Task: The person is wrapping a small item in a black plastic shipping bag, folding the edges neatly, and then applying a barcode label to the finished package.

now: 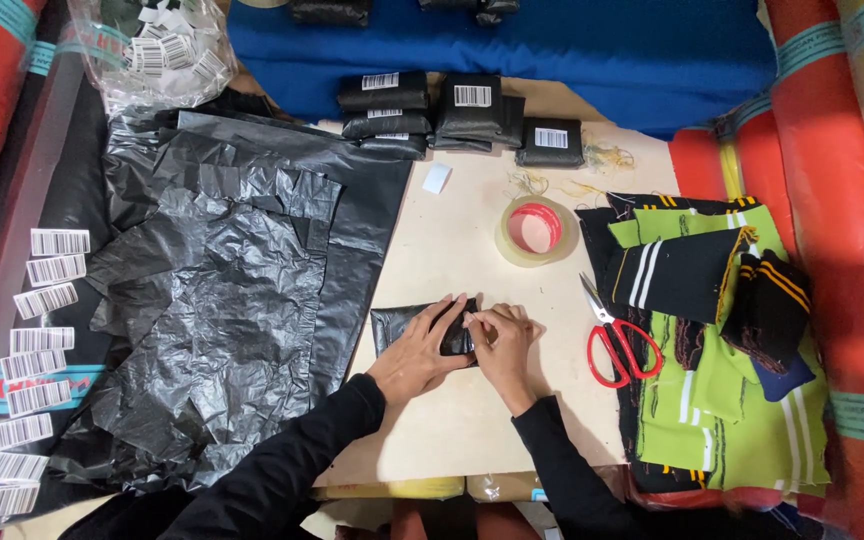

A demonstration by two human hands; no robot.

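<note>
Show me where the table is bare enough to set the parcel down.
Bare table lies between the black plastic sheets and the tape roll, and below both hands, left hand and right hand. Crowded: right side with scissors and knit pieces.

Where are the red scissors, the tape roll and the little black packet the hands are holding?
red scissors (620,352), head view, on a red handle loop.
tape roll (533,231), head view, on its ring.
black packet (394,326), head view, on its uncovered left end.

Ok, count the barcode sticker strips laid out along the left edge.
9 white barcode sticker strips run in a column down the left edge, from the top one to the bottom one. More loose ones fill the clear plastic bag.
</note>
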